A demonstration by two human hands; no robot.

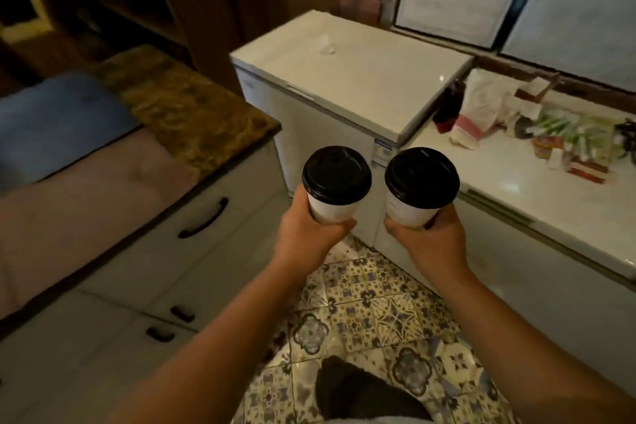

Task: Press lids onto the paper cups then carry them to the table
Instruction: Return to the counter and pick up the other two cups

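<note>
I hold two white paper cups upright in front of me, side by side and a small gap apart, above the tiled floor. The left paper cup (333, 210) has a black lid (336, 173) seated on it, and my left hand (306, 234) wraps around its lower part. The right paper cup (406, 212) also wears a black lid (421, 177), and my right hand (430, 239) grips its base. Both bases are hidden by my fingers.
A white chest freezer (344, 69) stands straight ahead. A second white freezer top (509, 182) on the right carries bags, packets and a dark bottle (449, 107). On the left is a counter (192, 113) with white drawers (203, 217). Patterned floor tiles (371, 313) lie below.
</note>
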